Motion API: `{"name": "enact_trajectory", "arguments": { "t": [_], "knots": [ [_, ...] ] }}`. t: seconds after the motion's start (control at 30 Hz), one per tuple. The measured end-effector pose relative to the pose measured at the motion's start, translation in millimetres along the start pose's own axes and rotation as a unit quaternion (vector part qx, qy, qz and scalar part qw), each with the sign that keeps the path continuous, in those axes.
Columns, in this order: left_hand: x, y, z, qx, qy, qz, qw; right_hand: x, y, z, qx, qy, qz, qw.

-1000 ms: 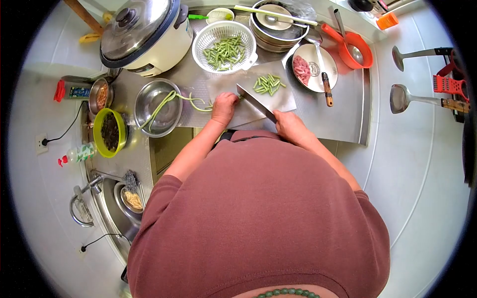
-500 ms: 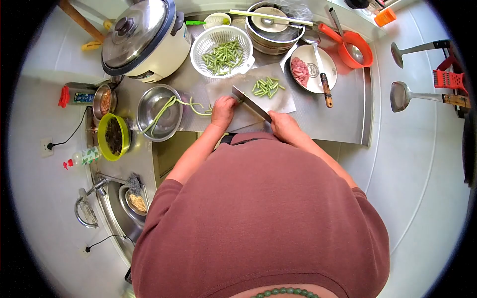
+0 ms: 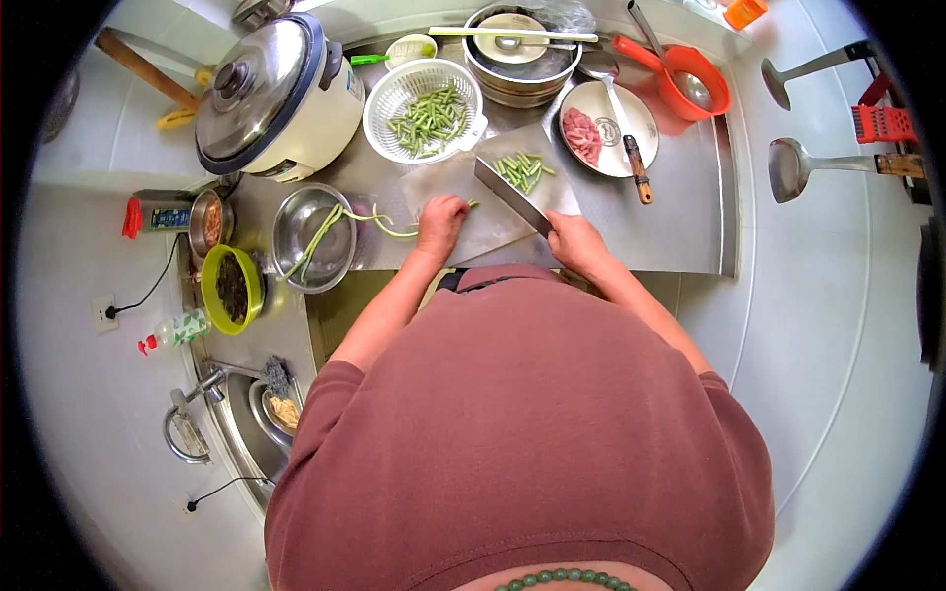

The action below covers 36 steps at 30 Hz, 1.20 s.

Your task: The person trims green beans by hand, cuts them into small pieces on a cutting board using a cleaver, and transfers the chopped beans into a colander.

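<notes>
My right hand point(image 3: 577, 242) is closed on the handle of a cleaver point(image 3: 512, 197), its blade slanting up and left over the cutting board point(image 3: 493, 228). My left hand point(image 3: 442, 225) is closed around long green beans point(image 3: 394, 230), which trail left into a steel bowl point(image 3: 284, 229); a short bean end pokes out on its right. The blade is apart from my left fingers. Cut bean pieces point(image 3: 522, 171) lie on the board just beyond the blade. More cut pieces point(image 3: 429, 120) fill part of a white colander point(image 3: 374, 116) behind the board.
A rice cooker point(image 3: 330, 98) stands at the back left. To the right are a plate point(image 3: 642, 123) with sliced meat point(image 3: 581, 136) and a red ladle-like scoop point(image 3: 714, 94). Stacked pots point(image 3: 527, 91) stand behind. Lower left are a yellow-green bowl point(image 3: 256, 286) and the sink point(image 3: 241, 414).
The cleaver has moved up and right, away from my left fingers, and its blade is now beside the cut pieces. The whole view has shifted slightly.
</notes>
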<state>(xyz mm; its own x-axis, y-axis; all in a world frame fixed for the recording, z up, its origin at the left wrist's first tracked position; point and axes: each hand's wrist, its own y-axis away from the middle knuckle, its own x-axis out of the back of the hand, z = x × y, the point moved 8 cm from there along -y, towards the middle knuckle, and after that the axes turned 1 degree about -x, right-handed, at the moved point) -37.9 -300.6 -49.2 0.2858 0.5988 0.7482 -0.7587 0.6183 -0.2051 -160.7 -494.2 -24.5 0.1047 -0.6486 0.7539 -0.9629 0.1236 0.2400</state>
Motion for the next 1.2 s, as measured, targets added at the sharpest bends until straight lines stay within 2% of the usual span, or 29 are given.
{"name": "enact_trajectory", "arguments": {
  "t": [0.27, 0.67, 1.03, 1.2],
  "knots": [
    [-17.3, -13.6, 19.1, -0.024, 0.007, -0.001, 1.000, 3.8, 4.2, -1.6, 0.002, -0.008, 0.012, 1.000],
    [30.6, 15.7, 9.5, -0.022, -0.029, 0.041, 0.998, 3.9, 4.9, -9.4, -0.002, 0.002, 0.000, 1.000],
    [14.2, 15.8, 5.6, -0.014, -0.056, 0.023, 0.998, 23.5, 24.4, -45.4, 0.024, -0.040, -0.008, 0.999],
    [13.7, 14.9, 5.5, -0.016, -0.053, 0.023, 0.998, 10.8, 26.4, -47.4, 0.045, -0.007, -0.022, 0.999]
  ]
}}
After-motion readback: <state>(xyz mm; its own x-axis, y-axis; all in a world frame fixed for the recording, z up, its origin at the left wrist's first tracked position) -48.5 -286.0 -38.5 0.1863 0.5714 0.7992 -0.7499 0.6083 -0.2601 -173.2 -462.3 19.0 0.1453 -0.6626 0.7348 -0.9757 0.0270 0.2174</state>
